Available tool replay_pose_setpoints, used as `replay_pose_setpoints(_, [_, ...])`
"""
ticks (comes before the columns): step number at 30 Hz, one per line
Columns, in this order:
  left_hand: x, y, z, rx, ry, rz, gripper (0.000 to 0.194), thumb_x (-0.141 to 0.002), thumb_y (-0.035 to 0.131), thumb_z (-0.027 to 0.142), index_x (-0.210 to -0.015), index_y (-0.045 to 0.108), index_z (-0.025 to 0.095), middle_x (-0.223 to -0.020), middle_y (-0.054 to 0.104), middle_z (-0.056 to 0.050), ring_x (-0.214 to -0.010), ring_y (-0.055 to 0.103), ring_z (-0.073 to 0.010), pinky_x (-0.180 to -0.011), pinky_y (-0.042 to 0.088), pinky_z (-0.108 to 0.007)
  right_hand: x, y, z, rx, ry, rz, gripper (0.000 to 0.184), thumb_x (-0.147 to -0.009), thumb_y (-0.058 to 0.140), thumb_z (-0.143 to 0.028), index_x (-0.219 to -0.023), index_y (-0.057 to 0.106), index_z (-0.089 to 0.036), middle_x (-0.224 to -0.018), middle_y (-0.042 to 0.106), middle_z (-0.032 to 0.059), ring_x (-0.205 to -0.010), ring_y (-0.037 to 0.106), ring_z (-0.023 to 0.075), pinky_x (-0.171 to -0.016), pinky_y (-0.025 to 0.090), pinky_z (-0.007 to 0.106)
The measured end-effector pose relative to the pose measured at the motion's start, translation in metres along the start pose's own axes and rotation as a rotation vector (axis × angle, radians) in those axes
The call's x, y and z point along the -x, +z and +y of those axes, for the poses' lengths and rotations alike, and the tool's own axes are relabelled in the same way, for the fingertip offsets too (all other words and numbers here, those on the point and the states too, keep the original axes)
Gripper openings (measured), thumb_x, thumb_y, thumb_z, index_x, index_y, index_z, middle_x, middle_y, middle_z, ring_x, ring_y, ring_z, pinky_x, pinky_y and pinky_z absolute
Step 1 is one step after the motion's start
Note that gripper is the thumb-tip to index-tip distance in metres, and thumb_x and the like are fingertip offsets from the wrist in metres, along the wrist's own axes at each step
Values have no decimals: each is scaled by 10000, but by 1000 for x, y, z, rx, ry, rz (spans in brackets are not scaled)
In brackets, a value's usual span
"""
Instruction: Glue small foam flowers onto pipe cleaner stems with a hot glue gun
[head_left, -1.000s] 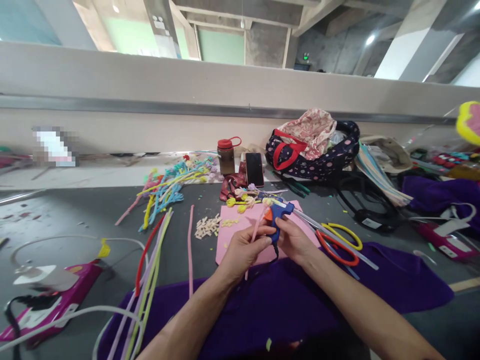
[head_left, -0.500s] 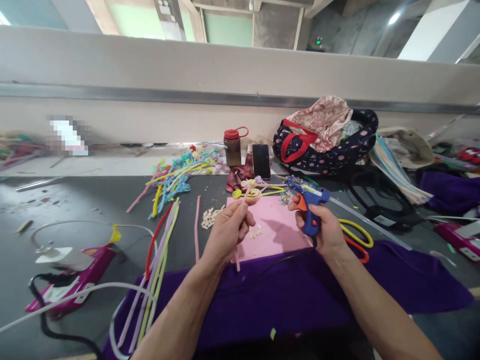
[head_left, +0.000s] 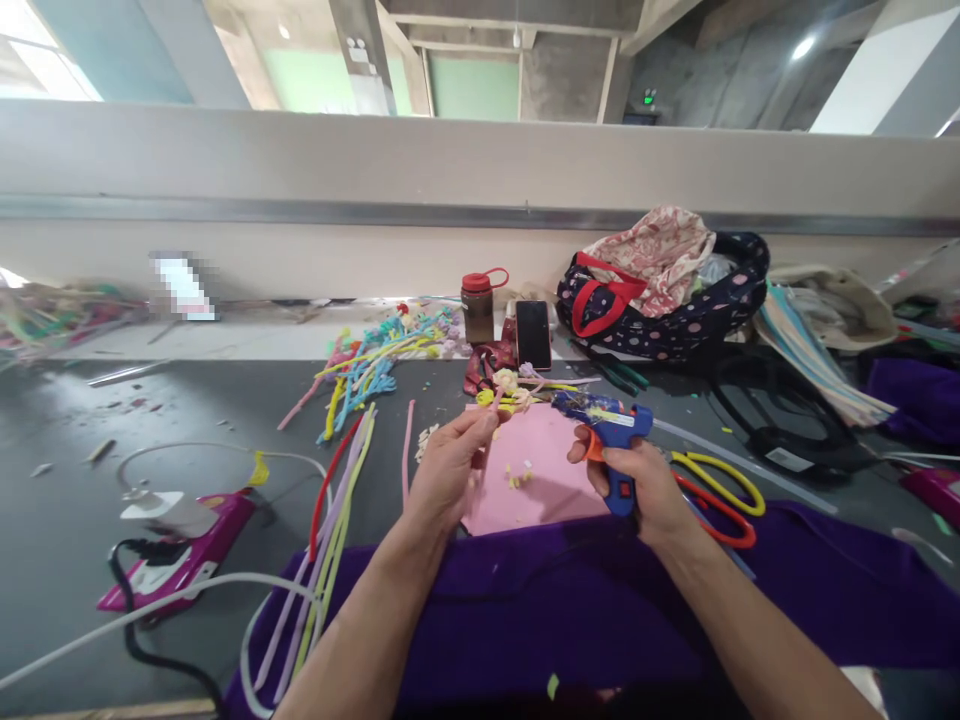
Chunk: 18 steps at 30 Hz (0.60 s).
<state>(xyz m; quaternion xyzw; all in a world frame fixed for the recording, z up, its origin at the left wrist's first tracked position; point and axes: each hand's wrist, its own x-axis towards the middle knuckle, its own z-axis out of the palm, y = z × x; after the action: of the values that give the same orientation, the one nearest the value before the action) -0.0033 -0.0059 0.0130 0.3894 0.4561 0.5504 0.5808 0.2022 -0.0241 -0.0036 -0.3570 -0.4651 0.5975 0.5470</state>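
2 grips — left fingers [head_left: 478,432] pinch pink stem [head_left: 496,401], partly hidden; right fingers [head_left: 599,478] wrap glue gun [head_left: 618,428], partly covered.

The glue gun [head_left: 621,430] is smooth plastic; the purple cloth [head_left: 540,620] looks matt.

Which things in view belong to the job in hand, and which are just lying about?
Likely in the job:
blue plastic glue gun with orange trigger, in the right hand
thin pink fuzzy stem, in the left hand
flat pink mat
tiny pale-yellow pieces on it

Probably just lying about:
brown bottle with red lid
black-screened phone
navy spotted fabric bag with red handles
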Motion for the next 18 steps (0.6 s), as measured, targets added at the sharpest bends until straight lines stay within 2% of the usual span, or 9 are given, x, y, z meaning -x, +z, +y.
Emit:
replay_pose_setpoints(3, [-1,-4,0,111,-81,-84,292,-654,696,340,-857,673,131,-627,537,15,-445,394,-21,-348,183,-140,3,0,-2,5,-15,6,260,-709,529,-221,-953,598,-165,-858,653,69,-451,425,83,-424,302,238])
replay_pose_setpoints(6, [-3,-5,-3,167,-128,-161,283,-670,689,328,-867,663,126,-632,537,7,-453,428,-22,-346,192,-130,5,0,-4,3,-36,-4,299,-722,542,-234,-1010,588,-168,-879,639,73,-461,415,85,-430,298,242])
replay_pose_setpoints(10, [-3,-2,-11,120,-147,-244,295,-701,667,328,-895,651,106,-648,553,-4,-438,433,-14,-335,220,-122,9,0,-5,27,-66,-6,280,-751,540,-252,-1018,585,-184,-869,609,59,-497,419,95,-454,310,247])
replay_pose_setpoints(15, [-3,4,-24,75,-154,-315,294,-704,666,316,-893,636,93,-667,584,-23,-466,496,-40,-332,269,-126,16,-1,0,254,-125,-32,239,-821,491,-339,-930,603,-159,-601,498,-1,-480,366,103,-449,278,246])
replay_pose_setpoints(18, [-5,5,-28,96,-177,-336,286,-717,653,309,-906,630,96,-677,599,-30,-465,511,-44,-326,268,-129,22,0,2,394,-139,-85,256,-853,459,-351,-962,582,-155,-558,436,-28,-485,353,100,-467,283,242])
